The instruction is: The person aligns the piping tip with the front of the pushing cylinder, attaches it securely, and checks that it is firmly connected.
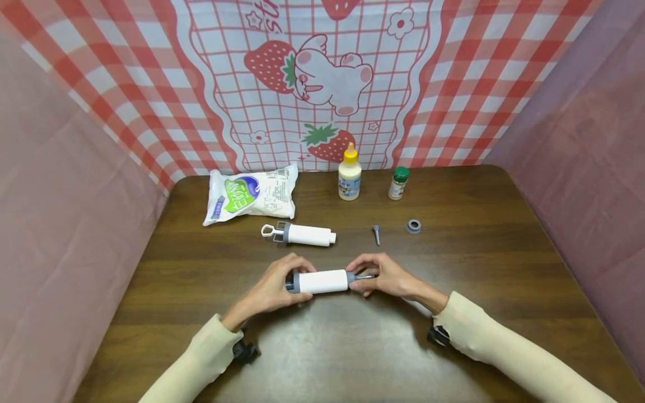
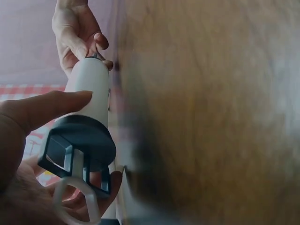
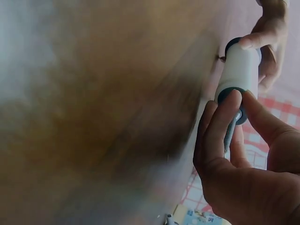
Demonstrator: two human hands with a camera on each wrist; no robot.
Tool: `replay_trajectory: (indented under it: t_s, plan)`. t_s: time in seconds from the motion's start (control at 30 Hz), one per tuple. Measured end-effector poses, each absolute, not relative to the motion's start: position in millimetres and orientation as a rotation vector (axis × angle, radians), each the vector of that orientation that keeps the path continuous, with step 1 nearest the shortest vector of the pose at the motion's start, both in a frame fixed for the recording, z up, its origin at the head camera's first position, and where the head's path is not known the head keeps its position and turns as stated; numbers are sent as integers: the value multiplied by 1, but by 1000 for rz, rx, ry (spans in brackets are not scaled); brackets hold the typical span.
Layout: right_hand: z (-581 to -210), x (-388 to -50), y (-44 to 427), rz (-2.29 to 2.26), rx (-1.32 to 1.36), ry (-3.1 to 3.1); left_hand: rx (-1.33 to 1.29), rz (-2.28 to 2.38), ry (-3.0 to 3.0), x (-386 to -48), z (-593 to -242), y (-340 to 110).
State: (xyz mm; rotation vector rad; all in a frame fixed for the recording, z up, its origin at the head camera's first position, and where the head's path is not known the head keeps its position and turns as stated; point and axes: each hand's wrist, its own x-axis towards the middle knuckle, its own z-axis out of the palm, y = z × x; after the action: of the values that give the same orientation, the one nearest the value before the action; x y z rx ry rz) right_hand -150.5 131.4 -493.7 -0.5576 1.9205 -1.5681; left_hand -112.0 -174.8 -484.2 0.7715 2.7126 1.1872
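Note:
A large white syringe [image 1: 323, 281] with grey end pieces lies level between both hands above the table. My left hand [image 1: 280, 284] holds its plunger end, thumb laid over the white barrel [image 2: 91, 84]. From the dark grey end collar [image 2: 86, 140] a white pull ring [image 2: 77, 199] sticks out. At the other end, my right hand [image 1: 387, 274] pinches the grey nozzle cap [image 1: 351, 278] between thumb and fingers. A slim grey nozzle [image 3: 229, 131] points out past those fingertips. Part of the collar is hidden behind the left fingers.
Beyond the hands lie a smaller white syringe [image 1: 308, 235], a slim grey nozzle piece [image 1: 377, 235] and a grey ring [image 1: 414, 226]. Farther back are a white printed bag [image 1: 252, 194], a yellow-capped bottle [image 1: 350, 178] and a green-capped jar [image 1: 398, 183], near the checked cloth [image 1: 453, 73].

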Motion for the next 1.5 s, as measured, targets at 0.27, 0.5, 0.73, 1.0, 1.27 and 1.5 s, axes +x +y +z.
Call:
replay_trajectory:
  t_s: [0.27, 0.5, 0.73, 1.0, 1.27, 1.5]
  plan:
    - [-492, -156, 121, -1517, -523, 1949, 756, 1058, 2794, -114, -482, -177]
    - [-492, -159, 119, -1469, -578, 2009, 756, 1025, 2824, -116, -483, -177]
    - [-491, -158, 118, -1420, -602, 2063, 800, 1001, 2821, -115, -483, -178]
    - [-490, -158, 121, -1381, -774, 2161, 822, 1006, 2791, -114, -480, -180]
    - [-488, -157, 125, -1366, -817, 2168, 828, 997, 2785, -112, -475, -180]
    - [-488, -155, 127, -1375, -809, 2171, 845, 1033, 2750, -112, -474, -180]
